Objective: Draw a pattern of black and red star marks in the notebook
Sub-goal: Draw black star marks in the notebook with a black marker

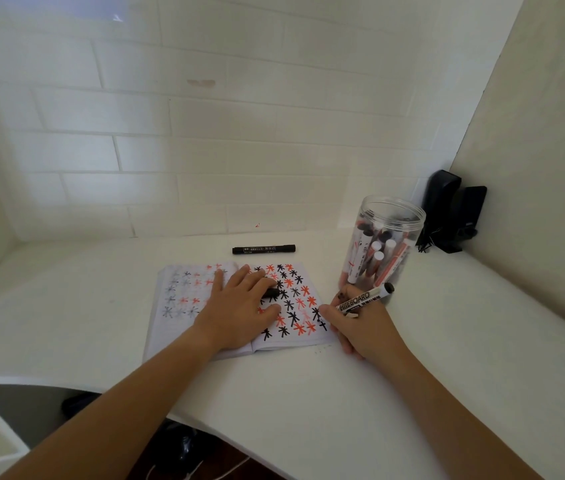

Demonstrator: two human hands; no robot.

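An open notebook [177, 327] lies on the white desk. Its right page is filled with rows of black and red star marks [295, 306]; fainter ones show on the left page. My left hand [239, 313] rests flat across the notebook's middle with fingers spread. A small black marker cap [271, 292] sticks out at its fingertips; I cannot tell if it is held. My right hand [360, 327] grips a white marker [366, 298] labelled "whiteboard", black end pointing up and right. Its tip is down at the page's lower right corner, by a black mark.
A capped black marker [263, 249] lies on the desk [309, 393] behind the notebook. A clear plastic jar [383, 244] holding several markers stands just behind my right hand. A black device [454, 209] sits in the back right corner. Walls close in behind and at right.
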